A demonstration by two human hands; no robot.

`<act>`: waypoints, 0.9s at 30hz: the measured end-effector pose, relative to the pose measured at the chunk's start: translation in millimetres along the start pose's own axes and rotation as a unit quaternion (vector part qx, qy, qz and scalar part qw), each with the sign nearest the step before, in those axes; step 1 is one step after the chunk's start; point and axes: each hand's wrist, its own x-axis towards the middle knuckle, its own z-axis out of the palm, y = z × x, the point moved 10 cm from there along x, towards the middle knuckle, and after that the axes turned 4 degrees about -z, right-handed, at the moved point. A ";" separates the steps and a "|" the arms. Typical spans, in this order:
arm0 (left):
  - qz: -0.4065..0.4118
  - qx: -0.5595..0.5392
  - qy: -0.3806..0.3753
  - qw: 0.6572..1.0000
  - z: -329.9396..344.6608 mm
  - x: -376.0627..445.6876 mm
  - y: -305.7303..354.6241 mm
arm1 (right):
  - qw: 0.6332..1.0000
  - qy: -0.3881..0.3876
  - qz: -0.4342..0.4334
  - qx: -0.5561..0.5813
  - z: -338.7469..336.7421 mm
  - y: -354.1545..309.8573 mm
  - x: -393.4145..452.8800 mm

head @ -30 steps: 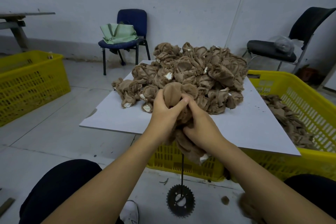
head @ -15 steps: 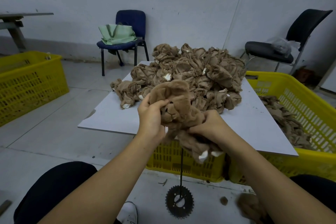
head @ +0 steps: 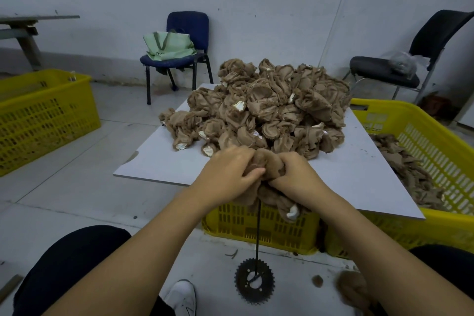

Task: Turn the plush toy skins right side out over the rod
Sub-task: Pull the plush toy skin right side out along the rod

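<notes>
left hand [head: 227,174] and right hand [head: 295,177] both curled round one brown plush skin [head: 266,161], gripping it from either side – knuckles up, fingers dug into the fabric, thumbs near each other at the middle. the skin sits bunched over the top of a thin dark rod [head: 257,233], its top bulging up between the two hands; the rest of it hangs below the hands with a white patch [head: 292,211] showing at the lower right end. rod tip is hidden inside the fabric. the rod runs straight down to a dark toothed sprocket [head: 254,281] lying flat on the floor as its base.

just behind the hands is a white desk [head: 359,174] – a flat board resting on yellow crates [head: 259,228]. on its far half a big pile of brown plush skins [head: 269,108], crumpled, with white bits showing here and there. to the right, a yellow basket [head: 423,131] with more flat brown skins [head: 410,169] inside. another yellow basket [head: 46,115] stands well apart on the left floor.

near foreground: dark trouser knees at both lower corners, a white shoe [head: 183,295] at bottom centre, a brown plush lump [head: 355,287] and a small brown scrap [head: 317,281] on the floor at lower right.

far back by the wall: a blue chair [head: 189,25] with a green bag [head: 169,45] on its seat, a black chair [head: 436,31] on the right holding a clear plastic bag [head: 401,63], and a grey bench [head: 25,28] at the far left
</notes>
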 end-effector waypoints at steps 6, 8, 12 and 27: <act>0.014 -0.034 0.041 0.998 9.1 3.5 8.7 | 1.000 -0.003 0.019 0.001 18.1 13.1 7.8; 0.005 -0.104 0.082 0.991 -0.6 4.6 6.9 | 0.999 0.030 -0.002 0.030 7.2 5.5 6.2; -0.053 -0.244 0.097 0.963 -8.8 15.8 -7.8 | 0.981 0.147 -0.111 0.055 -26.5 -18.5 -9.3; -0.005 -0.153 0.112 0.982 5.3 2.9 4.7 | 0.985 0.087 -0.146 0.005 0.6 -12.3 -16.6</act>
